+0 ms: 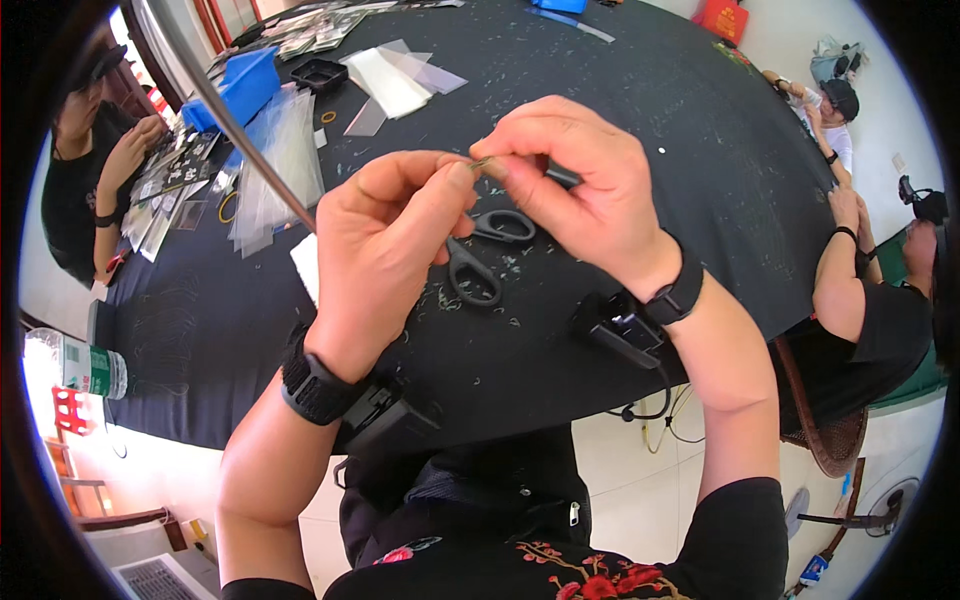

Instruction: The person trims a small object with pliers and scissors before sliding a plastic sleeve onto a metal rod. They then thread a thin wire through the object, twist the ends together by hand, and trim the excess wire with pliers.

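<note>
I hold both hands up over the round black table [640, 90], fingertips meeting. My left hand [385, 255] pinches narrow, thumb and forefinger closed on one end of a tiny brownish piece [483, 162]; what it is I cannot tell, it is too small. My right hand [575, 185] pinches the other end of that piece, and a slim dark tool [562, 177] pokes out from under its fingers. Both wrists wear black bands with small black devices clipped on.

Just below my hands, black-handled scissors [482, 252] lie flat on the cloth, among pale scraps. Up and to my left sits a fanned stack of clear plastic sleeves [280, 160], with a blue bin [245, 85] behind it and a small black tray [320, 72] beside that. More clear sheets [400, 75] lie beyond the tray. A red packet [722, 18] rests at the far edge of the table. At my lower left, a clear bottle with a green label [85, 365] lies on its side off the table rim.

A person at the left [100, 150] handles dark flat cards, and others sit at the right.
</note>
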The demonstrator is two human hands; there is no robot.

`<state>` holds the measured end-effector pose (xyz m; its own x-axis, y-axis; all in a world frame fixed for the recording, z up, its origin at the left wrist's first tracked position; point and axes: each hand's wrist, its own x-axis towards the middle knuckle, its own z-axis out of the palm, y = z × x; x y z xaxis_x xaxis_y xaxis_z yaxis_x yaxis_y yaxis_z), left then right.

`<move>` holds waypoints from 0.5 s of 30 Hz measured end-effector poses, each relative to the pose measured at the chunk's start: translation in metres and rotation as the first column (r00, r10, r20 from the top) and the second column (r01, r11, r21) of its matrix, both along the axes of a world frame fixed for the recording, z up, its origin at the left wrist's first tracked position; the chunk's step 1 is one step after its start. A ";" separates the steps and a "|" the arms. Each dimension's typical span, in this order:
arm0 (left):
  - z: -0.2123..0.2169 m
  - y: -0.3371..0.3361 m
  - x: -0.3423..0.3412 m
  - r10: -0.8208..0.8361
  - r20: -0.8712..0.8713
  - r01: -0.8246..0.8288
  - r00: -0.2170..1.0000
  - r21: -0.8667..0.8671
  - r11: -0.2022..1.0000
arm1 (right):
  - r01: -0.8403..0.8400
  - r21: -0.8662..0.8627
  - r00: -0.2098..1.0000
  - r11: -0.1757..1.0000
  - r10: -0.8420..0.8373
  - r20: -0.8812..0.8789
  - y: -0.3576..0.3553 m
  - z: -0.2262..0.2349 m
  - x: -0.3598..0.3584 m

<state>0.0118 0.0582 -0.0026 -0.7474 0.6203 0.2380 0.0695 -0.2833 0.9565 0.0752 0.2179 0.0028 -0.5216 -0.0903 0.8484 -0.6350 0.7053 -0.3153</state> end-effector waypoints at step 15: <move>-0.004 0.002 0.005 0.150 -0.052 -0.143 0.987 0.112 0.983 | 0.036 -0.027 0.999 0.999 -0.035 0.013 -0.013 -0.004 0.005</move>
